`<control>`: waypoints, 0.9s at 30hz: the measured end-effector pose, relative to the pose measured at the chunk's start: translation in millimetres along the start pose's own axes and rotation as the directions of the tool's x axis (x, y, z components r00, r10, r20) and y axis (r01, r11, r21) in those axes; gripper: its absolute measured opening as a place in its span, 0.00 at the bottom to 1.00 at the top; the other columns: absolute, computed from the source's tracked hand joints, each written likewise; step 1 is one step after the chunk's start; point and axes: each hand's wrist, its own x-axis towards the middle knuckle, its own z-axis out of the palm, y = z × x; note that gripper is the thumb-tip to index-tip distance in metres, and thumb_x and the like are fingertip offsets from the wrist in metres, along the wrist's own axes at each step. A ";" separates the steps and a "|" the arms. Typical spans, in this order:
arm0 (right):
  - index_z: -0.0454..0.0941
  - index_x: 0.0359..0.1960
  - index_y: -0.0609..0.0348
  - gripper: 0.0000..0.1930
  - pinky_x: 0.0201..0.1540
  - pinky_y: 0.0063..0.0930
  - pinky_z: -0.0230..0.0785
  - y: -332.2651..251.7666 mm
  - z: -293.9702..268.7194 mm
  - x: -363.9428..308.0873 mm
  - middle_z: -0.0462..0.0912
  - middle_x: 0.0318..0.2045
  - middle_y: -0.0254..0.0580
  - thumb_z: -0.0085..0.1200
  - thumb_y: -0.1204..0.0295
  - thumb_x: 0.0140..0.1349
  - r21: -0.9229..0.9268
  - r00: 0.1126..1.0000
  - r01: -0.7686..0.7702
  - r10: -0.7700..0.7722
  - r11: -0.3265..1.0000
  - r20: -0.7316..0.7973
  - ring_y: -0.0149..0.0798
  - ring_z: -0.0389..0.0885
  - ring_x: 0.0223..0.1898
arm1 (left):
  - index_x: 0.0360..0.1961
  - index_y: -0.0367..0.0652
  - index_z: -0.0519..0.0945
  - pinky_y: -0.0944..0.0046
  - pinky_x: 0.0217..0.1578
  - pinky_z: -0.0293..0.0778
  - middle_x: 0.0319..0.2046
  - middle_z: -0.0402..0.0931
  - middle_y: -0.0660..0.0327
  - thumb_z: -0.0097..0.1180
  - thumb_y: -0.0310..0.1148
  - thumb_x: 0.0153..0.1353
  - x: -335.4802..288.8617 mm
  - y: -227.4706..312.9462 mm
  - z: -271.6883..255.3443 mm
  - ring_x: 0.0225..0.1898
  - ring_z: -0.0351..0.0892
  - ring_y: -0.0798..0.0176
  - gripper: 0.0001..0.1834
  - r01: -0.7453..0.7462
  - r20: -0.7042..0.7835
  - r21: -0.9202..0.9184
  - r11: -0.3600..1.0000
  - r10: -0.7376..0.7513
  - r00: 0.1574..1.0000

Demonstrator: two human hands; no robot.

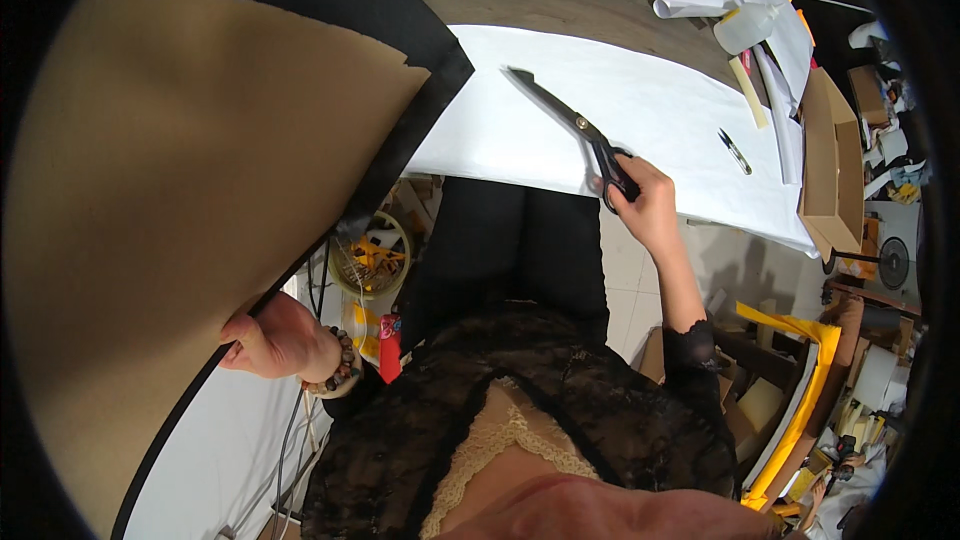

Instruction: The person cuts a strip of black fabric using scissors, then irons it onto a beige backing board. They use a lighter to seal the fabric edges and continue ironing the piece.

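Note:
At the near edge of the white-covered table, my right hand [652,204] is closed round the black handles of a large pair of scissors [583,126]. Their long blades lie together, pointing away to the far left over the white surface. My left hand [282,336], with a beaded bracelet on the wrist, pinches the near edge of a big tan sheet with a black border [215,140]. The fingers beneath this sheet are hidden. It fills the left of the view, and its far corner overlaps the table.
Small thread snips [735,152] lie on the table's right side. Paper rolls [700,2] and a plastic bottle [744,28] crowd the far right corner. Beyond the right edge stands an open cardboard box [845,155]. A bin of scraps [386,280] sits below the table's left side.

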 end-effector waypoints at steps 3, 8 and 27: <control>0.79 0.43 0.70 0.17 0.28 0.13 0.59 -4.1 15.0 -14.4 0.72 0.25 0.27 0.65 0.74 0.53 0.542 0.984 -0.174 0.169 0.822 0.059 0.20 0.68 0.26 | 0.47 0.37 0.75 0.52 0.51 0.70 0.46 0.76 0.57 0.55 0.29 0.60 -0.5 1.2 -1.1 0.46 0.73 0.58 0.14 0.049 0.041 -0.053 0.997 -0.047 0.998; 0.79 0.45 0.67 0.18 0.30 0.13 0.60 -37.8 31.1 -27.4 0.75 0.27 0.26 0.66 0.74 0.52 0.770 0.968 -0.248 0.180 0.589 0.174 0.19 0.68 0.27 | 0.46 0.38 0.76 0.52 0.51 0.70 0.45 0.77 0.58 0.55 0.29 0.60 0.6 0.9 -9.2 0.46 0.73 0.58 0.13 0.068 0.074 -0.070 0.995 -0.063 0.995; 0.77 0.43 0.69 0.22 0.32 0.32 0.73 1.4 -7.6 18.9 0.77 0.30 0.46 0.66 0.74 0.43 -0.248 0.972 0.199 -0.158 0.948 0.176 0.44 0.79 0.27 | 0.45 0.36 0.75 0.54 0.48 0.71 0.44 0.76 0.56 0.57 0.31 0.60 12.1 3.8 -25.2 0.44 0.72 0.59 0.14 0.030 0.047 -0.008 1.000 -0.030 0.998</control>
